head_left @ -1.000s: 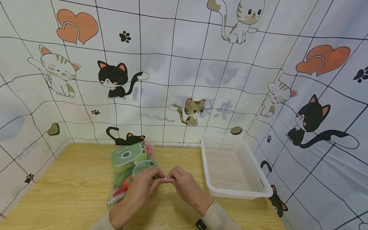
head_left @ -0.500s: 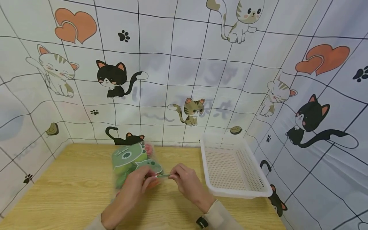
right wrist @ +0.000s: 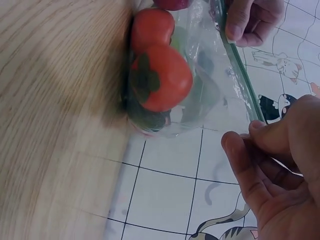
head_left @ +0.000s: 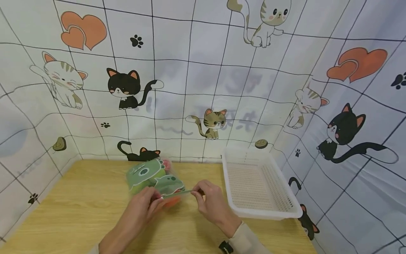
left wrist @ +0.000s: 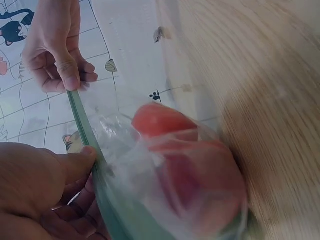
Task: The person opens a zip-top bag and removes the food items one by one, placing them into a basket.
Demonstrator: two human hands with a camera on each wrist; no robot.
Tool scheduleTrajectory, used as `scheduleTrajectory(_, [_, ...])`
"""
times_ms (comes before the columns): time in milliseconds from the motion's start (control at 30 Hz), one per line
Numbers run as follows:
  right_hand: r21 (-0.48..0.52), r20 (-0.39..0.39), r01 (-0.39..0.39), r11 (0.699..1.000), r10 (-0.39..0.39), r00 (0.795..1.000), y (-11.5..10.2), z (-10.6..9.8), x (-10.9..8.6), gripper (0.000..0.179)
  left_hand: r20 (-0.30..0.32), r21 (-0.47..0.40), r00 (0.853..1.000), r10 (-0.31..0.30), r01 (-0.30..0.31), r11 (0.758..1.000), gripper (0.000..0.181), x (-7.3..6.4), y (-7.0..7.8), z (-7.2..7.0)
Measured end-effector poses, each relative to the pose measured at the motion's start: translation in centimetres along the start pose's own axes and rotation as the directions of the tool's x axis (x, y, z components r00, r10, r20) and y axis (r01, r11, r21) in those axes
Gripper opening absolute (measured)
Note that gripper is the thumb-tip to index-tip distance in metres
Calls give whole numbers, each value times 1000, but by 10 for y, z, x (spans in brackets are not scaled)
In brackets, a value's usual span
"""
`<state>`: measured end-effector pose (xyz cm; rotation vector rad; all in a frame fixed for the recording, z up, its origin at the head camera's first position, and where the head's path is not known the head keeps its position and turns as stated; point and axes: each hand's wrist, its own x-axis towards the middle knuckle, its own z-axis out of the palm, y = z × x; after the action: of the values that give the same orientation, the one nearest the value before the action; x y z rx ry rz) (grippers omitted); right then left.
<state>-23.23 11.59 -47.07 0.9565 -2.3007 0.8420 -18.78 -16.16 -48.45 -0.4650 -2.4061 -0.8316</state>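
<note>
A clear zip-lock bag (head_left: 144, 173) printed with green cartoon shapes stands on the table. My left hand (head_left: 137, 208) pinches its green zip strip (head_left: 177, 193) partway along, a small white piece showing at the fingertips. Thumb and fingers of my right hand (head_left: 212, 204) pinch the strip's right end, so it is drawn straight between both hands. Through the plastic in the right wrist view show an orange-red fruit with a green leafy cap, like a persimmon (right wrist: 172, 80), another orange-red one (right wrist: 152, 30) and a dark red piece (right wrist: 172, 4).
To the right of my hands is a white perforated plastic basket (head_left: 269, 213). The wooden table (head_left: 76, 204) runs back to a cloth (head_left: 177, 77) printed with cats and grid lines, which also hangs at both sides.
My left hand has slid left along the zip strip, away from my right hand, exposing a longer stretch of green. The bag has shifted slightly and its front is lifted towards me.
</note>
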Motion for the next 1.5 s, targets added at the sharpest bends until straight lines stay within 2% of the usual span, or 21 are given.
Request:
scheduleTrajectory(133, [-31,-1,-5,1000,5,1000,3,-3,1,14,22,14,999,-32,31,999,26,-4,-3,-6])
scheduleTrajectory(400, [-30,40,-98,995,100,994,3,-12,2,13,116,35,986,-120,116,993,21,-10,-6,-19])
scheduleTrajectory(533, [-35,39,-120,992,121,992,3,-13,3,12,129,52,985,-114,109,993,21,-14,-7,-25])
scheduleTrajectory(633, [-36,34,-143,989,144,989,4,-14,4,12,108,71,990,-92,85,994,23,-17,-10,-29])
scheduleTrajectory(767, [-35,28,-176,984,177,984,5,-16,6,12,101,112,989,-103,92,989,25,-20,-16,-36])
scheduleTrajectory(867, [-41,22,-179,983,180,983,6,-18,8,13,94,141,990,-106,92,986,25,-22,-21,-41])
scheduleTrajectory(1100, [-54,-24,-162,985,161,987,14,-21,9,18,35,181,998,-58,51,982,26,-30,-34,-50])
scheduleTrajectory(1200, [-60,-26,-175,983,174,984,15,-23,8,20,28,181,999,-46,40,983,25,-33,-38,-52])
scheduleTrajectory(1500, [-105,7,-207,973,209,978,12,-22,11,19,78,112,996,-46,37,993,32,-39,-42,-56])
